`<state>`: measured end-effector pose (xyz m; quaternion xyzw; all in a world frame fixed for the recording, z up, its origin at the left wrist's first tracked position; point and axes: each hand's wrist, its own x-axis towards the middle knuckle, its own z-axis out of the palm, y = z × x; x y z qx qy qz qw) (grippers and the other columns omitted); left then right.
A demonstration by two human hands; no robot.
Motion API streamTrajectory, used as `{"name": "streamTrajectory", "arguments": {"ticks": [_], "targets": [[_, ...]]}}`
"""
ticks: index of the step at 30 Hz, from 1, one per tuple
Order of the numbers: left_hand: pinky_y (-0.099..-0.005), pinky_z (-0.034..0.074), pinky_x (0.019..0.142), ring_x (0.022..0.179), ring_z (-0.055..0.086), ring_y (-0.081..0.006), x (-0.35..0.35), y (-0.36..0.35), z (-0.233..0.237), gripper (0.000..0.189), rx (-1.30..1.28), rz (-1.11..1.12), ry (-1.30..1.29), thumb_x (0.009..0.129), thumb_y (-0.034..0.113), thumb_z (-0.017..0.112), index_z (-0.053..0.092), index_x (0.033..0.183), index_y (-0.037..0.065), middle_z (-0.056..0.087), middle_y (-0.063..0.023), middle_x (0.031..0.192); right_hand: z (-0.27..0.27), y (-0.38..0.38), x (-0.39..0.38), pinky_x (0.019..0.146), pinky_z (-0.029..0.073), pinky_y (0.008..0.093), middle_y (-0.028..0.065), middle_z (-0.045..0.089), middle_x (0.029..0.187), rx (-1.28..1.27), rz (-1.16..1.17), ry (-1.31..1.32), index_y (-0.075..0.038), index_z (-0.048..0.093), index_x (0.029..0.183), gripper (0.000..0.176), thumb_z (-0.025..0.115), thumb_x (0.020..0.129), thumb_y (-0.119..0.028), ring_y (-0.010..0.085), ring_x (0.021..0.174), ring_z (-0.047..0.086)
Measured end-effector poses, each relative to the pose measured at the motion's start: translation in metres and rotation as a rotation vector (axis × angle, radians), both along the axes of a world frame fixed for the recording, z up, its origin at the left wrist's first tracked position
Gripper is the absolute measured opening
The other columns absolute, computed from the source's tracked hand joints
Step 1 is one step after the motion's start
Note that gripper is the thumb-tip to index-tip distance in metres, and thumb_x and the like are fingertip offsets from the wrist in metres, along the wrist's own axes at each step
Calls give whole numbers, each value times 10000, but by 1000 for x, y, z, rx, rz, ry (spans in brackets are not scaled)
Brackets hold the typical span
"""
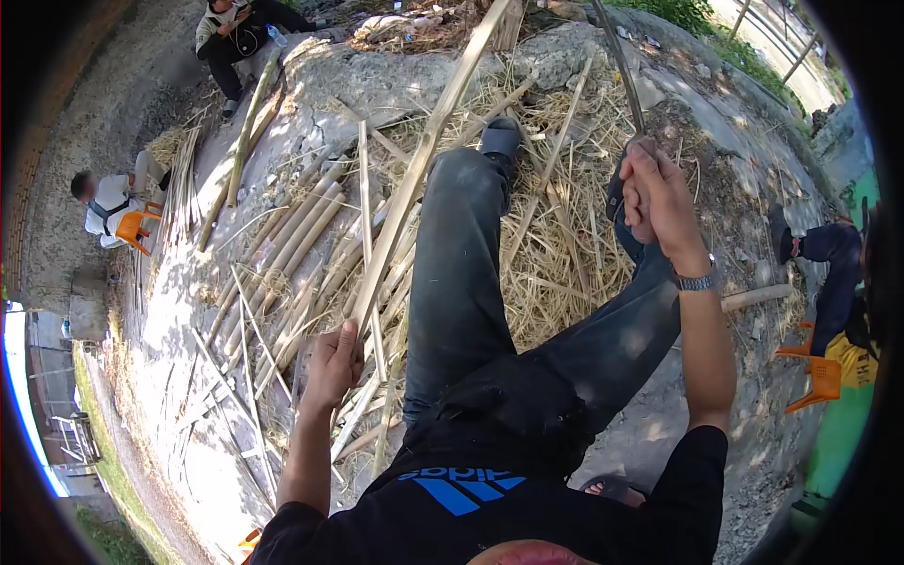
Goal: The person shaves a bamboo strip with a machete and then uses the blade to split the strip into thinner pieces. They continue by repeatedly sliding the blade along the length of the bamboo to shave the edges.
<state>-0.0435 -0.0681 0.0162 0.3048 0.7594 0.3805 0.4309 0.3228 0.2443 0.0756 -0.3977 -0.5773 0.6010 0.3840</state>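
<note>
My left hand [331, 365] is closed around the lower end of a long split bamboo strip [414, 184]. The strip slants up and away past my left knee to the top of the view. In my closed right hand [656, 196], above my right knee, is a long, narrow dark blade, which looks like a machete [621, 71], pointing up and away. Its handle is hidden by my fingers. Blade and strip are well apart. Between my legs, pale bamboo shavings [556, 254] cover the ground, with several loose strips among them.
Bamboo poles [301, 231] and thin strips lie to my left. A seated person [118, 202] is at far left, another person [240, 33] at upper left. On the right, a person's leg [829, 254] shows near an orange chair [815, 377]. A rock slab [395, 89] stands ahead.
</note>
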Motion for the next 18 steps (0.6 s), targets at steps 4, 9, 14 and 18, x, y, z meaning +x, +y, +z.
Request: {"name": "streamTrajectory", "arguments": {"ticks": [4, 9, 14, 18], "targets": [[-283, 354, 434, 425, 445, -95, 16, 15, -5, 649, -38, -122, 27, 1089, 496, 452, 520, 617, 56, 482, -5, 500, 0, -39, -14, 526, 377, 300, 23, 504, 606, 542, 66, -361, -24, 632, 932, 392, 611, 1037, -400, 93, 525, 434], [-294, 392, 486, 488, 500, -92, 17, 20, -26, 633, 7, -162, 175, 1091, 464, 468, 559, 649, 20, 516, -14, 527, -11, -56, -29, 551, 374, 323, 27, 466, 582, 437, 157, -336, 15, 665, 931, 431, 627, 1025, -403, 102, 549, 418], [-324, 428, 519, 544, 538, -113, 17, 15, -31, 509, 91, -167, 377, 1068, 401, 553, 615, 787, -20, 547, -35, 571, -25, -46, -32, 510, 399, 292, 4, 478, 579, 212, 114, -331, 31, 671, 934, 518, 575, 1044, -465, 82, 534, 477], [-390, 508, 628, 650, 676, -269, 19, 1, -14, 399, 165, -190, 611, 906, 370, 774, 645, 998, 4, 669, -140, 703, -42, -42, -35, 424, 402, 241, -10, 533, 614, 91, 62, -270, 10, 654, 917, 523, 531, 1061, -477, 57, 466, 520]]}}
